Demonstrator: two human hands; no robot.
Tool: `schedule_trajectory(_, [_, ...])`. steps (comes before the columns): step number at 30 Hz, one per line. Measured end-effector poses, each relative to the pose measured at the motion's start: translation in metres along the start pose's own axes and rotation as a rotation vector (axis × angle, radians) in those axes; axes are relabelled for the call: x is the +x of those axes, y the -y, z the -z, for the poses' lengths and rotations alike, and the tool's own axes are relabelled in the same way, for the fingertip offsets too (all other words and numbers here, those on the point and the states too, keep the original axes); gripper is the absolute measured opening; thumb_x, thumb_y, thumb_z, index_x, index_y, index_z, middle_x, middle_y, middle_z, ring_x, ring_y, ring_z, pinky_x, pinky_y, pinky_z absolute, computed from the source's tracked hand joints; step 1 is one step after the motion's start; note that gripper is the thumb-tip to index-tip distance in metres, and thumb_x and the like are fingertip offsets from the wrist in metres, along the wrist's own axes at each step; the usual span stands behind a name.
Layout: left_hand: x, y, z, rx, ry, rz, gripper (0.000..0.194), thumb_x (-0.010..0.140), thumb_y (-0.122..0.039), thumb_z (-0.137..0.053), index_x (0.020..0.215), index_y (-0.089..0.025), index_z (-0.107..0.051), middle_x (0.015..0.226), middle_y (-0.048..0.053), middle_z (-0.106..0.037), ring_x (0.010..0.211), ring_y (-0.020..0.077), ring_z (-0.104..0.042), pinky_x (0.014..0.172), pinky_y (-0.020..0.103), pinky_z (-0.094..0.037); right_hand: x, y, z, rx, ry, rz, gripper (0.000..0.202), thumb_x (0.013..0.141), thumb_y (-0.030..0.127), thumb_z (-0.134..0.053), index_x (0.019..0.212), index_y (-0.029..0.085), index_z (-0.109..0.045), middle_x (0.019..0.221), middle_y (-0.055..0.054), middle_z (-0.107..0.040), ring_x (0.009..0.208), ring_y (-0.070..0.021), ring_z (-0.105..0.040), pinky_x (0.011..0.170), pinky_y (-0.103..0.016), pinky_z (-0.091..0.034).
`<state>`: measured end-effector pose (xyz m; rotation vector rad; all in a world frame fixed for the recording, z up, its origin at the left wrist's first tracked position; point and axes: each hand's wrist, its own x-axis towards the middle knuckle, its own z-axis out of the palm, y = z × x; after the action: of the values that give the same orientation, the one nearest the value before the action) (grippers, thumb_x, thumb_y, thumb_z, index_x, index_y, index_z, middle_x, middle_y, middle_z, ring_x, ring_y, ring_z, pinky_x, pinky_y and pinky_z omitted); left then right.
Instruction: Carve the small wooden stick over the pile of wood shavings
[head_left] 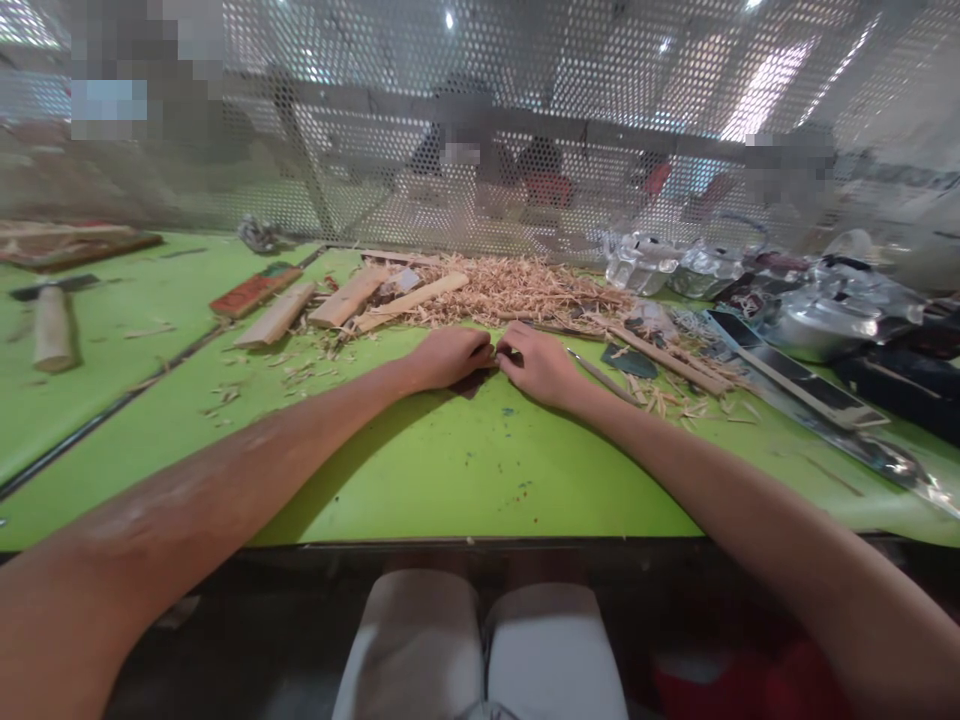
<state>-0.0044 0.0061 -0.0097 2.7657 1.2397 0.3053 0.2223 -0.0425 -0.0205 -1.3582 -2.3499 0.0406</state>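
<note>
My left hand point(452, 357) and my right hand point(538, 362) meet near the middle of the green tabletop point(450, 480), fingers curled inward and fingertips almost touching. A tiny pale bit shows between them, too small to name. Both hands are closed, and what they pinch is hidden. Under the left fingers lies a dark patch that I cannot tell from shadow. Just beyond the hands spreads a heap of wood shavings point(525, 285). A thin rod-like tool point(600, 376) lies beside my right wrist, with a dark green flat piece point(628, 360) near it.
Wooden pieces point(349, 297) and an orange-red block point(253, 290) lie left of the shavings. A wooden-handled hammer point(54, 320) rests far left. On the right are a long wood strip point(664, 355), a black-faced bar point(795, 370) and shiny metal pots point(821, 315). A perforated screen point(375, 150) stands behind.
</note>
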Motion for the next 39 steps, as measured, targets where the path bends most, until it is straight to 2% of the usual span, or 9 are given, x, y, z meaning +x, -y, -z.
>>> schedule_trajectory(6, [-0.0004, -0.0004, 0.0002, -0.001, -0.002, -0.001, 0.033, 0.124, -0.031, -0.061, 0.095, -0.022, -0.074, 0.104, 0.014, -0.086, 0.090, 0.0260, -0.073, 0.079, 0.035, -0.043, 0.0001, 0.0070, 0.0050, -0.033, 0.052, -0.028, 0.012, 0.122, 0.017, -0.071, 0.124, 0.018, -0.083, 0.132, -0.017, -0.084, 0.116, -0.0305, -0.077, 0.101, -0.042, -0.058])
schedule_trajectory(12, [-0.0009, -0.0001, 0.0005, 0.001, -0.010, -0.001, 0.032, 0.123, -0.030, -0.062, 0.094, -0.023, -0.073, 0.104, 0.013, -0.086, 0.090, 0.0254, -0.073, 0.078, 0.035, -0.042, -0.0008, 0.0075, 0.0049, -0.010, 0.039, -0.022, 0.010, 0.122, 0.016, -0.073, 0.121, 0.020, -0.082, 0.132, -0.015, -0.084, 0.113, -0.0283, -0.077, 0.101, -0.040, -0.059])
schedule_trajectory(39, [0.0000, 0.0027, -0.0023, 0.022, -0.008, -0.010, 0.031, 0.124, -0.029, -0.061, 0.102, -0.020, -0.081, 0.105, 0.014, -0.088, 0.090, 0.0253, -0.075, 0.078, 0.034, -0.044, -0.0005, 0.0078, 0.0057, -0.039, 0.063, -0.027, 0.013, 0.123, 0.018, -0.071, 0.126, 0.019, -0.084, 0.134, -0.015, -0.084, 0.117, -0.0295, -0.078, 0.103, -0.041, -0.059])
